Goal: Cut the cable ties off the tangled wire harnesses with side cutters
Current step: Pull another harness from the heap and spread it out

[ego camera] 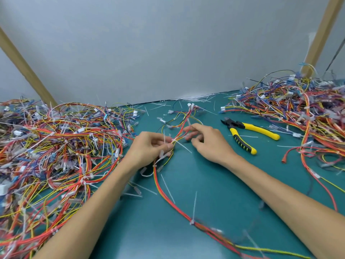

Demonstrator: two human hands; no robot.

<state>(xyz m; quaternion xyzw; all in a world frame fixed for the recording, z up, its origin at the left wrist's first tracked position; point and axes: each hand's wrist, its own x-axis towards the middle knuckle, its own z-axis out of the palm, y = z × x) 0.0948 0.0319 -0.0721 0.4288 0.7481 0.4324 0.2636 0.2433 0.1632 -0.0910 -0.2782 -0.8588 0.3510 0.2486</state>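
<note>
Now, on the teal surface [205, 184], between the heaped harnesses [56, 150], one red-and-yellow harness [162, 187] runs toward you, with the side cutters [248, 133] lying free to its right. Your left hand [147, 148] and right hand [207, 141] pinch it with curled fingers on either side of a white cable tie [174, 140]. Spread the strands so the tie stands clear before cutting.

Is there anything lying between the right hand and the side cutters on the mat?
Nothing visible does. Only bare green mat separates the right hand from the side cutters, which lie to its right.
</note>
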